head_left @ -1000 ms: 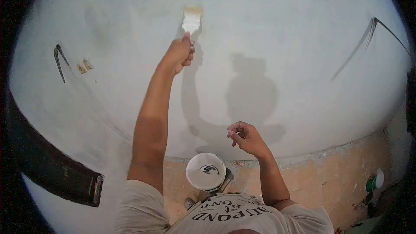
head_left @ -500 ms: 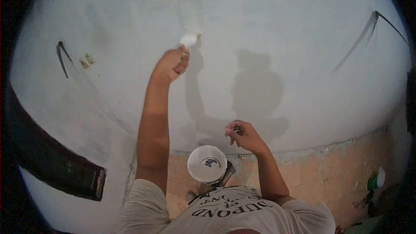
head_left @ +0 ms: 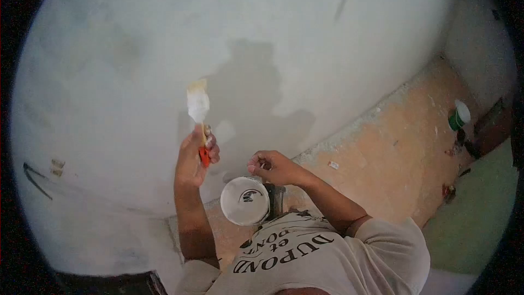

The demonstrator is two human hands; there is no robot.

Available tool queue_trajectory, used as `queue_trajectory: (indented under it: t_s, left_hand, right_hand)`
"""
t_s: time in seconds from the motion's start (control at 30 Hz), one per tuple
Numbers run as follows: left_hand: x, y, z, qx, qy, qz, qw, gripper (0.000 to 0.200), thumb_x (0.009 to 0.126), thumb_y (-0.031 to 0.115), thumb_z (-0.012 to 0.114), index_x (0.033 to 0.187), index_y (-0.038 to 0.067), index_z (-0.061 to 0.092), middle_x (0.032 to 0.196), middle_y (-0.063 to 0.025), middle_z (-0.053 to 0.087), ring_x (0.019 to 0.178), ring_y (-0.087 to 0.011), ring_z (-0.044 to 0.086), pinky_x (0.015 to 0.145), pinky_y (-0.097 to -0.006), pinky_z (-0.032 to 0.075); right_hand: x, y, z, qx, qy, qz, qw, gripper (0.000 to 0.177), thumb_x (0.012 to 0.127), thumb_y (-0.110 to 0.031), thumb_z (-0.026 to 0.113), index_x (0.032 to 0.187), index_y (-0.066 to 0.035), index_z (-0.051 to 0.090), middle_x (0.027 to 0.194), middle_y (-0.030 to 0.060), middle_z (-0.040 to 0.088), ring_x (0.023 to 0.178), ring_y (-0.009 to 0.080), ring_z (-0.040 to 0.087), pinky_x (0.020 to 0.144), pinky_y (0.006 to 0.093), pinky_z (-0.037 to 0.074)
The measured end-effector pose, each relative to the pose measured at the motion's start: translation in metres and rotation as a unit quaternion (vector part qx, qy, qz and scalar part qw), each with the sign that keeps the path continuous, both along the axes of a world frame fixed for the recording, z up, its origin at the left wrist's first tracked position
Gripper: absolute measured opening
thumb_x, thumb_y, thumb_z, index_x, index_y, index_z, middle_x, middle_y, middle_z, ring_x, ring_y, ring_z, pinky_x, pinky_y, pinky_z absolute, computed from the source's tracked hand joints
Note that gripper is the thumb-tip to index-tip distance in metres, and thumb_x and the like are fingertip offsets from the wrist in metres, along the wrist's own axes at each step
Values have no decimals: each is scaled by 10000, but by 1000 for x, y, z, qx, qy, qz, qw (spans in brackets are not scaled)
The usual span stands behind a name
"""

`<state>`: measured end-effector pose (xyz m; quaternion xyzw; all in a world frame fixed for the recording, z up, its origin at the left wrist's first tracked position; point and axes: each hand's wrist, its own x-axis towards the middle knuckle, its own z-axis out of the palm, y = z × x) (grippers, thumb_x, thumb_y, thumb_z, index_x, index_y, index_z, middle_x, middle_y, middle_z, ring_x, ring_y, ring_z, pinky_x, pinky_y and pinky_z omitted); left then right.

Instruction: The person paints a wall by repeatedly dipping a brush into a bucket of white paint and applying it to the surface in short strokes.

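My left hand is closed round the handle of a paintbrush, held upright in front of the wall. Its head is coated white and has a yellowish tip; part of the handle shows orange-red below the fingers. A round white bucket is below and between my hands, with dark marks visible inside. My right hand is just above and right of the bucket, fingers curled and pinched together. Whatever they hold, if anything, is too small to make out.
The orange-tan floor runs along the wall's rough base. A green-and-white container lies at the far right near dark clutter. A small pale piece is on the floor. A dark cable sticks out of the wall at left.
My left hand has drawn the paintbrush down and back from the higher spot on the wall. The view has turned right, showing more floor. My right hand stays curled near the bucket.
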<state>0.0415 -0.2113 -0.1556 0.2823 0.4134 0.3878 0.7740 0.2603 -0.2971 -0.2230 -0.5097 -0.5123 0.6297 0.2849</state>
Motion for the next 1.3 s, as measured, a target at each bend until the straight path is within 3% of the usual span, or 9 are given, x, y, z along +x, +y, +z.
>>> queue_trajectory:
  t_s: [0.1,0.2,0.37,0.47,0.7,0.9,0.93,1.1,1.3]
  left_hand:
    - [11,-34,-71,-28,-1,-14,1000,359,997,443,534,1012,84,544,851,-32,569,795,-156,585,648,-287,461]
    - [21,-56,-114,-37,-24,-29,999,358,999,429,534,1067,78,557,967,-59,609,903,-180,604,733,-323,496]
    - [28,-63,-156,-39,-54,-34,997,322,979,350,595,1127,69,548,1050,-64,602,1027,-218,581,883,-397,488]
    - [41,-74,-140,-47,14,-51,998,288,990,297,581,1151,62,542,1036,-55,600,1017,-197,577,883,-376,481]
    - [49,-75,-154,-27,82,-73,994,269,1023,290,514,1147,57,569,1013,-26,610,911,-161,572,800,-361,487]
    - [46,-75,-139,4,121,-110,986,405,1027,400,493,1208,48,579,1166,-62,621,1112,-201,573,904,-369,487]
    - [45,-75,-143,-40,106,-113,987,446,1013,414,516,1252,39,548,1198,-78,602,1119,-222,572,915,-389,488]
    - [30,-93,-161,-140,143,-92,976,618,963,401,614,1405,28,397,1397,-131,460,1212,-295,550,935,-450,501]
    - [19,-104,-141,-150,155,-59,975,535,928,299,649,1351,15,487,1327,-120,538,1214,-266,549,949,-407,492]
  right_hand:
    - [-3,-6,-28,-12,34,-18,999,300,958,-254,643,1065,27,638,872,41,638,801,110,589,748,293,506]
    - [-4,-15,-54,71,-11,-30,997,461,950,-405,623,1127,20,641,871,152,700,761,208,658,708,357,532]
    - [-6,-22,-80,35,49,-62,996,442,966,-377,607,1111,39,636,848,129,698,754,168,647,681,331,538]
    - [-11,-32,-76,65,51,-91,992,398,1010,-331,542,1112,47,614,848,97,689,711,132,630,566,276,515]
    - [-14,-18,-37,-32,56,-90,994,346,1029,-293,511,1128,15,634,839,73,664,662,96,561,578,242,460]
    - [-14,-21,-94,-43,43,-159,985,315,1003,-266,536,1081,4,678,779,45,618,665,109,531,604,288,452]
    - [-13,-22,-88,-41,30,-187,981,267,1005,-268,565,978,-21,662,707,-37,531,608,54,456,535,230,374]
    - [-6,-30,-132,-113,33,-202,972,288,969,-313,617,919,-33,662,669,-35,529,536,66,451,475,246,358]
    - [-7,-24,-174,-318,64,-239,915,217,957,-249,623,843,-64,628,619,-32,494,473,81,408,423,245,310]
